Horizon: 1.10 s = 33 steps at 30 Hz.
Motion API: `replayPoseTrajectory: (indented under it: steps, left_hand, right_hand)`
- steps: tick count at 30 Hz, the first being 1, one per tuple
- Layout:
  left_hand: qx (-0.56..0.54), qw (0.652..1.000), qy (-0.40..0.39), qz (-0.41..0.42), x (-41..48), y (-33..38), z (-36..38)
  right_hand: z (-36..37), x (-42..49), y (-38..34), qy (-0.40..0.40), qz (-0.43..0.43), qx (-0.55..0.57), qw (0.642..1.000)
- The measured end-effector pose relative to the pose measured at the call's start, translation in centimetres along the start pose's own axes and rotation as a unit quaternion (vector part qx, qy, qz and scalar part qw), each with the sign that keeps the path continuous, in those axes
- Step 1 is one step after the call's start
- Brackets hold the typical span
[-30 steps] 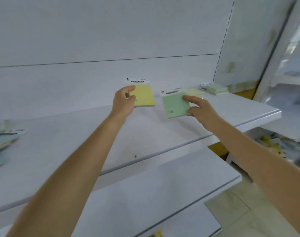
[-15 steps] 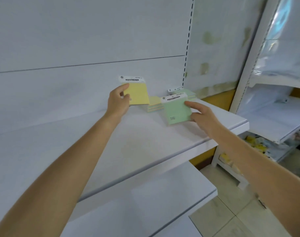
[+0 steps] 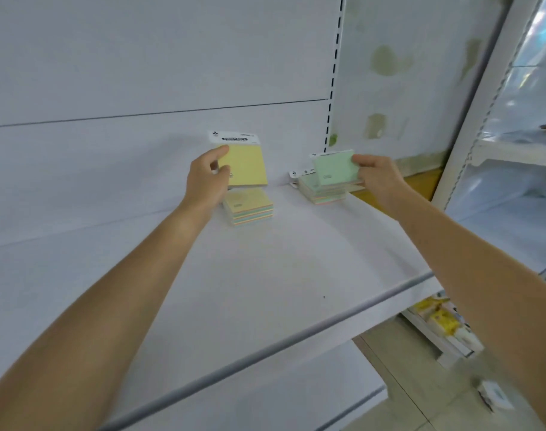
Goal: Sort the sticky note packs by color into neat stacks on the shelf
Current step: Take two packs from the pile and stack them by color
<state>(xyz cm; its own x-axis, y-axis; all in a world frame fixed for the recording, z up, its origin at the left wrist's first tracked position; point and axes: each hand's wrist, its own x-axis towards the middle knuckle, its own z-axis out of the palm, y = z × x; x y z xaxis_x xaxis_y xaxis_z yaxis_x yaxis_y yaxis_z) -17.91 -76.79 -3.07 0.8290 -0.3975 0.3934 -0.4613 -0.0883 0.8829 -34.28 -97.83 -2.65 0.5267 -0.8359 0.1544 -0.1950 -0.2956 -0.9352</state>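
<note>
Sticky note pack in yellow (image 3: 248, 168) is pinched upright by the left hand (image 3: 206, 181), just above the yellow-topped stack (image 3: 250, 209); the right hand (image 3: 379, 178) grips a green pack (image 3: 335, 169) just over the green-topped stack (image 3: 321, 192); both stacks sit apart at the back of the shelf (image 3: 296, 262); I'd judge two colour piles begun, these two packs not yet laid down, any others out of view.

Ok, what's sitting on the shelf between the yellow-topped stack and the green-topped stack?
Nothing: the head view shows only bare white shelf between the yellow-topped stack and the green-topped stack. The yellow pack and green pack are held above them.
</note>
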Motion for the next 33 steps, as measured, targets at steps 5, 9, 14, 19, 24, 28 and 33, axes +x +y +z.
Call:
replayPoseTrajectory:
  steps: [5,9,14,19,24,28,33]
  left_hand:
    - [0.016,0.998,0.053,-0.012,0.7,-1.0,0.7]
    - [0.029,0.996,0.078,-0.024,0.6,-1.3,1.2]
    - [0.034,0.993,0.104,-0.039,-0.3,-1.4,1.5]
    - [0.012,0.991,0.098,-0.095,-1.3,-1.0,2.4]
    - [0.166,0.977,0.093,-0.095,-2.8,-1.3,3.2]
    - [0.265,0.959,0.043,-0.086,-4.1,-1.7,3.9]
    - [0.325,0.942,0.008,-0.086,-4.1,-1.8,4.2]
  right_hand:
    - [1.8,3.7,0.4,-0.049,-0.030,-0.081,0.995]
    - [2.3,5.5,1.5,-0.078,-0.057,-0.201,0.975]
    - [2.6,5.3,2.3,-0.076,-0.122,-0.295,0.945]
    - [4.8,0.3,1.5,-0.143,-0.358,-0.246,0.889]
    - [6.9,-3.5,3.2,-0.299,-0.320,-0.343,0.831]
    - [6.8,-3.6,3.5,-0.329,-0.282,-0.378,0.818]
    - [6.9,-3.5,3.7,-0.332,-0.289,-0.368,0.819]
